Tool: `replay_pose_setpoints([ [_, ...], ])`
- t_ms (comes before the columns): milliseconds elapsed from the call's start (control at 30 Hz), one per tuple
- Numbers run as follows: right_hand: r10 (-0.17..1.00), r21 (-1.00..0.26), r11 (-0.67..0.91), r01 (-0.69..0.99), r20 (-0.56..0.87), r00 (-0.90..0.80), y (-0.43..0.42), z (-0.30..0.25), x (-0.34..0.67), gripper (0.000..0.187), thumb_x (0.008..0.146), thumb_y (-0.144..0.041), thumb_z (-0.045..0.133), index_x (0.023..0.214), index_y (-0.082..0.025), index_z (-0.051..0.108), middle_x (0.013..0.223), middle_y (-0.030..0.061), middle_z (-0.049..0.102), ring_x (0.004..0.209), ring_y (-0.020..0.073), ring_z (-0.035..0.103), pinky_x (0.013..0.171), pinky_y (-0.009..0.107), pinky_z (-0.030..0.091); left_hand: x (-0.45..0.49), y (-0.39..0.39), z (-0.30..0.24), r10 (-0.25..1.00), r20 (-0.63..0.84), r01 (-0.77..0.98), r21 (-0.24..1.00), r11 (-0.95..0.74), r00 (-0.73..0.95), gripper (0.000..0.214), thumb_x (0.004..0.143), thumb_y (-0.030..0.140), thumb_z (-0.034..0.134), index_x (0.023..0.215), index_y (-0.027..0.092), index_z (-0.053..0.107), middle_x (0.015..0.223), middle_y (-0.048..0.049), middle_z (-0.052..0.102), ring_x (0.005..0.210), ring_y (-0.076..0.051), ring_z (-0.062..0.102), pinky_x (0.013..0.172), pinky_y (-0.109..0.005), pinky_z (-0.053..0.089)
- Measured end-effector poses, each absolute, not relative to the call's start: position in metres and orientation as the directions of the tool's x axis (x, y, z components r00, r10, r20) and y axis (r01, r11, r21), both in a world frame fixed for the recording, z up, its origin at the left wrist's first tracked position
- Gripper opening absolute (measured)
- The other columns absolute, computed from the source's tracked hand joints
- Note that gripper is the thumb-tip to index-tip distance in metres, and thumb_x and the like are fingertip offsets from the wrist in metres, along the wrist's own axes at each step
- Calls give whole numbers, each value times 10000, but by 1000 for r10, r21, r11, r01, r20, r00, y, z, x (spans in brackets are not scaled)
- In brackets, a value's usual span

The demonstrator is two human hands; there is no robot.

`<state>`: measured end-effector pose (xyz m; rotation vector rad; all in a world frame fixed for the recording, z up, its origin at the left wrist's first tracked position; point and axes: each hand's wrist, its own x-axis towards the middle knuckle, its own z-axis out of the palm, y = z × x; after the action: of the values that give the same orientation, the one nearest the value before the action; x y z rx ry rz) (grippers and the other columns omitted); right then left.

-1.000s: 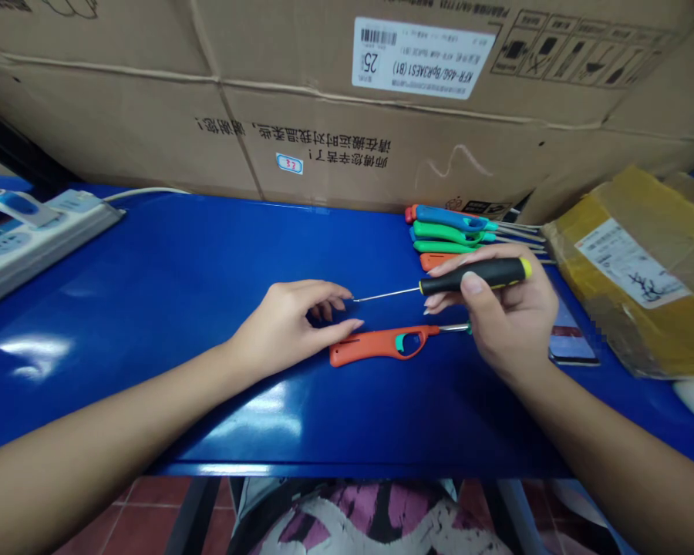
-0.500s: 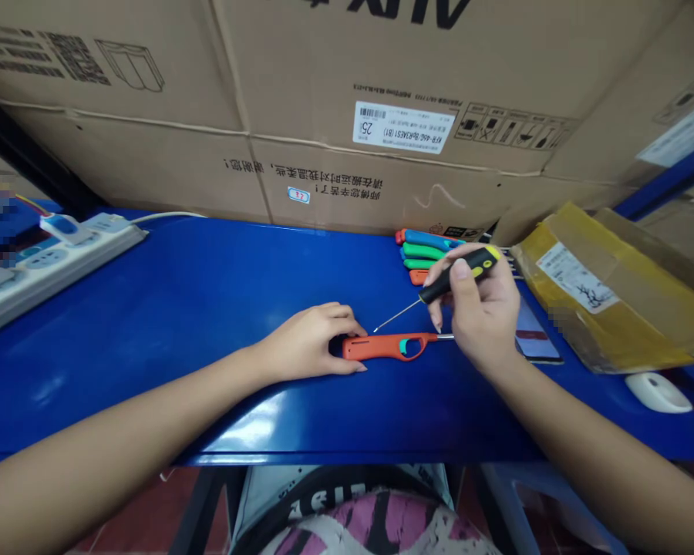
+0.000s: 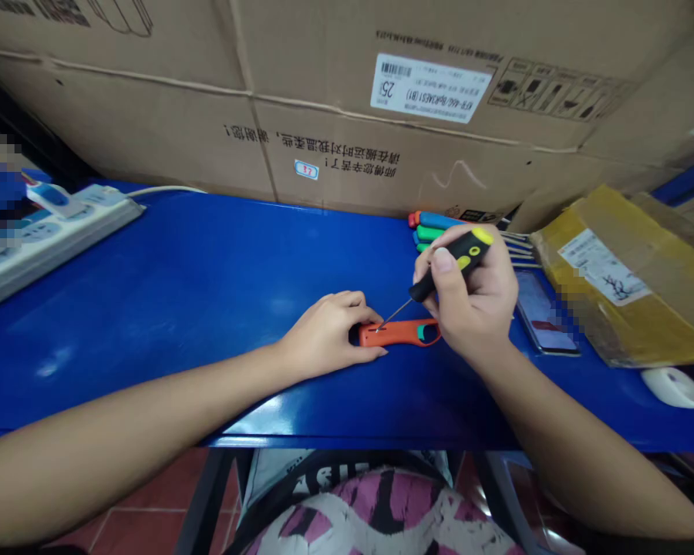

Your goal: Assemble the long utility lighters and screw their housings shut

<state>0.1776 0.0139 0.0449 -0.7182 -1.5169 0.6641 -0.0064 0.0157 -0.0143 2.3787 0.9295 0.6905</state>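
An orange long-nosed lighter (image 3: 398, 334) with a teal trigger lies flat on the blue table (image 3: 197, 285). My left hand (image 3: 329, 333) is closed round its butt end and presses it down. My right hand (image 3: 473, 301) grips a screwdriver (image 3: 452, 262) with a black and yellow handle. The screwdriver slants down to the left and its thin tip rests on the lighter's orange body near my left fingers.
Several more lighters (image 3: 436, 227), blue and green, lie stacked behind my right hand. A phone (image 3: 547, 312), a yellow taped parcel (image 3: 618, 285) and a white mouse (image 3: 674, 385) sit at the right. A white power strip (image 3: 46, 235) is at the left. Large cardboard boxes (image 3: 335, 100) wall the back.
My left hand closed onto the lighter's end. My right hand tilted the screwdriver from level to slanting down and brought its tip onto the lighter's body.
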Motion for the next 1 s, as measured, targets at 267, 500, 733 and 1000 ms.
replay_pose_setpoints([
  [267, 728, -726, 685, 65, 677, -113, 10, 33, 179, 77, 954, -275, 594, 997, -241, 540, 820, -10, 579, 620, 100, 588, 539, 236, 531, -6, 16, -14, 711, 280, 470, 588, -658, 645, 326, 807, 388, 790, 1020, 150, 727, 816, 4, 536, 750, -153, 546, 709, -295, 437],
  [500, 726, -724, 686, 72, 675, -134, 11, 27, 182, 97, 956, -272, 592, 1025, -237, 533, 849, 5, 585, 659, 109, 589, 572, 247, 536, -6, 16, -12, 712, 272, 473, 590, -654, 647, 330, 806, 391, 793, 1021, 149, 727, 819, 3, 536, 759, -154, 542, 710, -292, 436],
  [733, 717, -709, 697, 112, 681, -148, 12, 24, 183, 110, 950, -286, 603, 1024, -233, 542, 857, 16, 607, 674, 121, 596, 583, 261, 534, -7, 16, -14, 710, 274, 469, 592, -656, 648, 325, 815, 390, 785, 1027, 152, 726, 840, -7, 549, 778, -162, 552, 727, -298, 446],
  [1000, 714, -699, 700, 145, 681, -165, 10, 22, 184, 132, 936, -273, 615, 1040, -233, 545, 849, 23, 628, 719, 142, 617, 608, 282, 536, -7, 16, -14, 699, 301, 464, 572, -677, 649, 297, 812, 379, 785, 1000, 157, 724, 814, -3, 538, 755, -165, 546, 697, -300, 438],
])
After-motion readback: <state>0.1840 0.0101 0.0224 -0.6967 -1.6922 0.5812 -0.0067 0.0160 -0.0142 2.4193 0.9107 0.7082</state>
